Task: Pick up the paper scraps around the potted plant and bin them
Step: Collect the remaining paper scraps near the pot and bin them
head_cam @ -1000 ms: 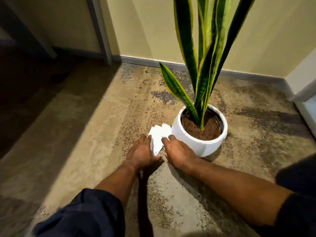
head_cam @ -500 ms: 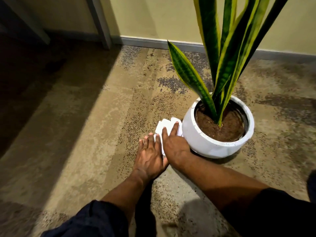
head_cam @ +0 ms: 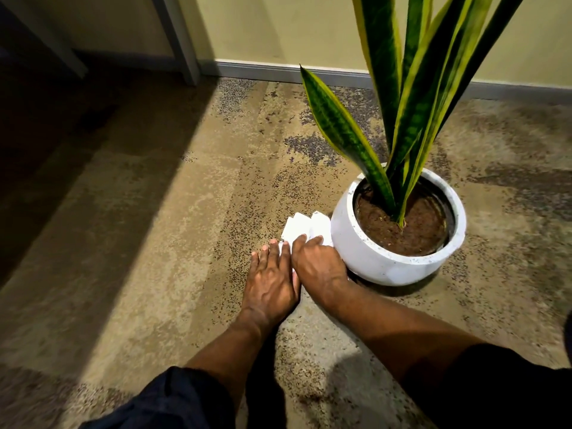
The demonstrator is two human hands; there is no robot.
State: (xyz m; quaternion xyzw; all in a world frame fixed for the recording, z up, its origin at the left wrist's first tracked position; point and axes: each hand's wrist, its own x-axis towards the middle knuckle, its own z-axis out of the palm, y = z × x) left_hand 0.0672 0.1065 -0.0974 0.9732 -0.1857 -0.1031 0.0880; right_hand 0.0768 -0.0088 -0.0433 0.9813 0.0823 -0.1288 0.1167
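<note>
Several white paper scraps lie overlapped on the carpet, touching the left side of the white pot that holds a snake plant. My right hand lies on the near part of the scraps, fingers curled down onto them, right beside the pot wall. My left hand rests flat, palm down, on the carpet just left of it, with its fingertips at the scraps' near left edge. A sliver of paper shows between the two hands. No bin is in view.
Patterned beige carpet spreads to the left and front. A yellow wall with a grey skirting board runs behind the plant. A pale post stands at the back left beside a dark shadowed area. Tall leaves rise over the pot.
The view has shifted left and closer, so the pot sits further right. My left hand went from gripping the scraps to lying flat. My right hand's fingers have curled onto the paper.
</note>
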